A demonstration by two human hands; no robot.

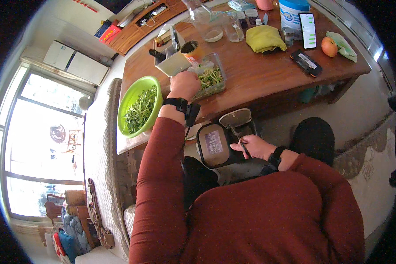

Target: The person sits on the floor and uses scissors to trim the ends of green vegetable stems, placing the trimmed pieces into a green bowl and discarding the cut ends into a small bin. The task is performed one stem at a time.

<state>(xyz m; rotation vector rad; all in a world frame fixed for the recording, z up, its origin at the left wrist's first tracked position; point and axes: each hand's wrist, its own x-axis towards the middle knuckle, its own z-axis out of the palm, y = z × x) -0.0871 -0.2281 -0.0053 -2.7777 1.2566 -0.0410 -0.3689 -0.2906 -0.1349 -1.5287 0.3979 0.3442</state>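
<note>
My left hand (184, 85) is at the left side of a clear plastic box (223, 66), its fingers curled and partly hidden. Green sprouts with pale stems (211, 78) lie in that box. Left of this hand, a lime-green plastic bowl (159, 99) holds a heap of leafy sprouts (140, 110). My right hand (255, 147) grips a pair of scissors (244, 148) by the dark handles, blades pointing away from me. Below them is a bin with one raised lid (236, 118) and one lowered lid (214, 147).
On the wooden table (250, 71) stand a white organizer box (173, 62), an orange canister (191, 52), a glass jug (208, 26) and a glass mug (233, 28). A yellow cloth (265, 38), a phone (307, 31), a black device (306, 62) and an apple (329, 47) are further right.
</note>
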